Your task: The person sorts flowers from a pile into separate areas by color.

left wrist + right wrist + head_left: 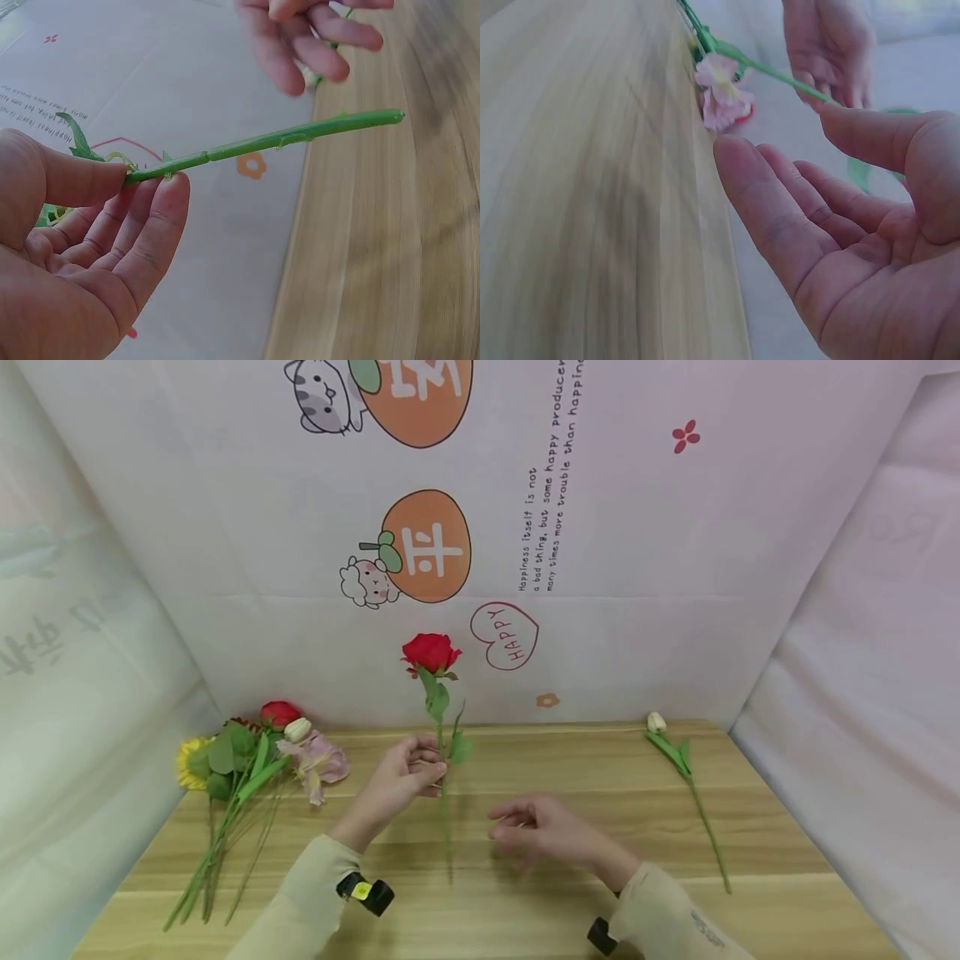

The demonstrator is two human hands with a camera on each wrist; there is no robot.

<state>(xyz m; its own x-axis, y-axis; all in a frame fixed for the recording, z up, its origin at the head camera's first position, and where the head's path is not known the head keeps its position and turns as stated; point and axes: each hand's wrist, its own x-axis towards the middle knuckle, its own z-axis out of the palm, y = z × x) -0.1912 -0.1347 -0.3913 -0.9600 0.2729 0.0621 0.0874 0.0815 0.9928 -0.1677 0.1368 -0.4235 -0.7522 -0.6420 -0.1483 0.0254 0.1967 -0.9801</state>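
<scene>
A red artificial rose stands upright over the middle of the table, its green stem pinched between the thumb and fingers of my left hand. The lower stem hangs below that hand. To the right of the stem, my right hand hovers above the wood with loosely bent fingers, apart from the rose. In the right wrist view the thumb and fingers of this hand are spread, with nothing between them.
At the left lies a bunch of artificial flowers: a yellow sunflower, another red rose, a white tulip and a pink flower. One white tulip lies alone at the right of the wooden table. Printed cloth hangs behind.
</scene>
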